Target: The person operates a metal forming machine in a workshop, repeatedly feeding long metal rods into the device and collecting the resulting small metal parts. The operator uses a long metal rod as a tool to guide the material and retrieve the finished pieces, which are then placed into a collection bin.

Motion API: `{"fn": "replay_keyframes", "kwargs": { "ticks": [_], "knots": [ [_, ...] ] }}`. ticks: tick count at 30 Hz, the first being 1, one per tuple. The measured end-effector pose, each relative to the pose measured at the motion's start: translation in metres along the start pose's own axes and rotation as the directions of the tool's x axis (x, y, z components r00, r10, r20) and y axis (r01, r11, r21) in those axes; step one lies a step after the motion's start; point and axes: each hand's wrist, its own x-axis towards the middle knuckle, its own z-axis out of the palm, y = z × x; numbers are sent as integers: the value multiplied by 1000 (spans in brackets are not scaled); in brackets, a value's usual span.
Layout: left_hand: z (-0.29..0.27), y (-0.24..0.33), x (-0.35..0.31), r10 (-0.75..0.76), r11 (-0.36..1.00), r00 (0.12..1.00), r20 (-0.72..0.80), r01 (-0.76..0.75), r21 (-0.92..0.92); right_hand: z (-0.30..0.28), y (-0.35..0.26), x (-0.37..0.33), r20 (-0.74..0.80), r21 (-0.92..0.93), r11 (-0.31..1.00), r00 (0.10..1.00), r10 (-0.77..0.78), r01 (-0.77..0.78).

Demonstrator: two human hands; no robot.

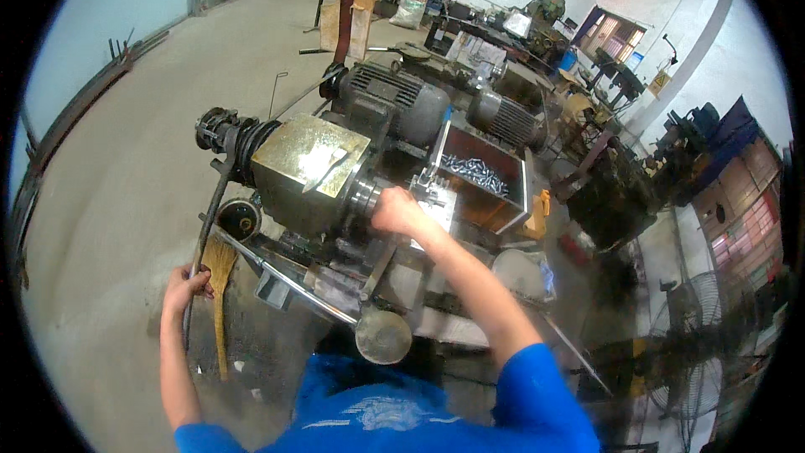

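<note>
My left hand [181, 288] is wrapped round a long dark lever [208, 231], which runs up to the pulley end [225, 136] of a small lathe-like machine. My right hand [397, 211] is at the round metal chuck [362, 199] on the right side of the headstock [289, 180]. Its fingers are closed together, and whatever they hold is hidden behind the hand. On the greasy headstock cover lies a brush-like flat tool [325, 169]. Just beyond my right hand stands an open box [486, 211] with many small shiny metal parts [475, 173] inside.
A large motor [394, 101] stands behind the headstock, with a second motor [503, 117] to its right. A straw broom [220, 273] and a dark bucket [240, 220] are beside the lever. A metal rail [289, 281] and a round disc [383, 337] lie close to my body.
</note>
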Motion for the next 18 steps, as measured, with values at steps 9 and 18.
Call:
{"fn": "replay_keyframes", "kwargs": {
  "ticks": [9,18],
  "knots": [
    [0,-3,-14,233,667,955,-185,-18,745,10,13,18,-9,144,988,999,50,-48],
    [0,-13,-124,235,418,903,-359,240,876,6,5,8,-106,145,989,993,50,-34]
  ]
}}
